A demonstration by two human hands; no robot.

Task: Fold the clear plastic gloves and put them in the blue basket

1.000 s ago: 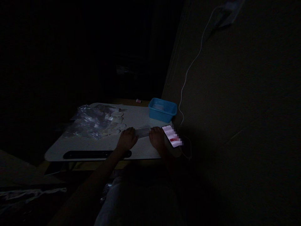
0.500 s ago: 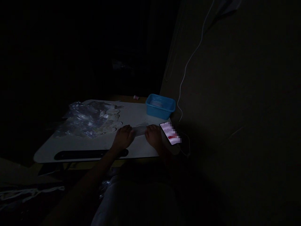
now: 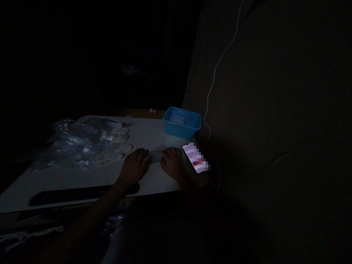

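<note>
In dim light, a clear plastic bag or sleeve (image 3: pixel 155 155) lies on a small white table (image 3: pixel 156 179), stretched between my two hands. My left hand (image 3: pixel 134 165) grips its left end, fingers bent and close together. At the right end my right hand (image 3: pixel 172 162) is closed over the plastic in the same way. The fingertips of both are partly hidden. Left of them, a crumpled heap of clear plastic (image 3: pixel 79 143) is spread on the table, with pale, curved-edged pieces (image 3: pixel 122 137) along its right side.
A blue plastic basin (image 3: pixel 180 130) with something pale inside stands at the table's back right corner. A phone (image 3: pixel 194 157) with its screen lit lies by my right hand. Behind is a small pink-and-white object (image 3: pixel 153 111). A white cable (image 3: pixel 213 79) hangs along the wall.
The view has shifted, so the table appears lower and farther left. Both hands stay on the plastic, in nearly the same place on the table.
</note>
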